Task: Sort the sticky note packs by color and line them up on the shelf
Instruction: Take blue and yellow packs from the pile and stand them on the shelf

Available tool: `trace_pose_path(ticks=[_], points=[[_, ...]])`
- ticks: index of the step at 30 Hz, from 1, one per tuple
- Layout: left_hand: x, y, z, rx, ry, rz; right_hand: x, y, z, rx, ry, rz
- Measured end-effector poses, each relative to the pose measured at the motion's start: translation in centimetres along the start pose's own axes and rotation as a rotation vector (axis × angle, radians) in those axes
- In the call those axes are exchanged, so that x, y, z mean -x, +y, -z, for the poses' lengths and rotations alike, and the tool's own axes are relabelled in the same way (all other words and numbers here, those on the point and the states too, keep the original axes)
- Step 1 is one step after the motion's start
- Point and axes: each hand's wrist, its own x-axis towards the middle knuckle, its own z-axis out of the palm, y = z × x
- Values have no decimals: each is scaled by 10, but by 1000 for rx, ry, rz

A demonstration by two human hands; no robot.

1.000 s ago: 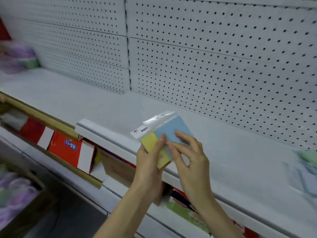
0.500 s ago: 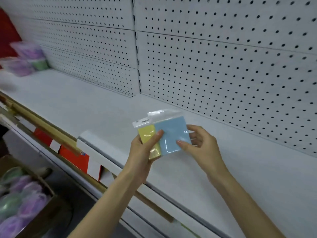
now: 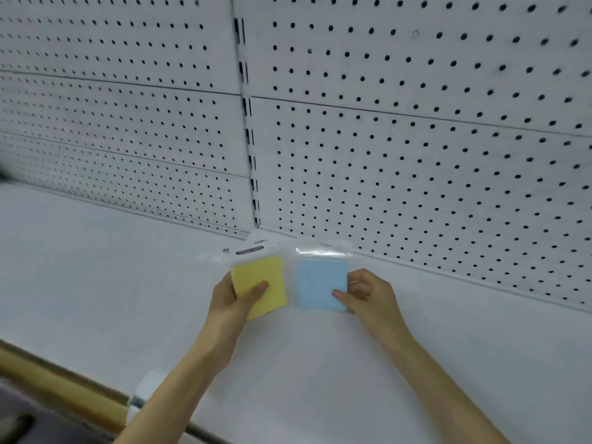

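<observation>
Head view: a white shelf (image 3: 96, 283) fills the lower half of the frame, backed by a white pegboard panel (image 3: 416, 155) that runs from 9 o'clock across 12 o'clock to 3 o'clock, split near 12 o'clock by a slotted upright (image 3: 246, 123). Just below centre, towards 7 o'clock, the left hand (image 3: 235, 302) grasps the yellow sticky note pack (image 3: 262, 280): the thumb lies across the pack's front face and the palm wraps its left edge, while the remaining fingers are hidden behind it. At 3 o'clock of this pack, just beside it with a narrow strip of shelf showing between them, the right hand (image 3: 368, 296) pinches the blue sticky note pack (image 3: 320, 283), with the thumb pressed on the lower right part of the front face and the other fingers curled against the right edge. Both packs sit in clear plastic sleeves, the yellow one topped by a white header that bears a small black label, its wording too blurred to read. The two packs stand side by side near the rear of the shelf, with their tops close to the foot of the pegboard panel; whether their lower edges touch the shelf cannot be told. Both forearms enter from 6 o'clock. A tan wooden rail (image 3: 64, 389) runs along the shelf front at 8 o'clock
</observation>
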Motion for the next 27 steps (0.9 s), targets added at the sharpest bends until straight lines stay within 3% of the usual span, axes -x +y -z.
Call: trace_pose_path(ticks=[6, 18, 27], points=[[-47, 5, 57, -44, -65, 26, -60, 2, -50, 85, 230, 96], [-79, 15, 107, 69, -195, 11, -119, -3, -91, 191, 430, 98], [-86, 14, 119, 68, -233, 71, -122, -4, -99, 105, 507, 71]])
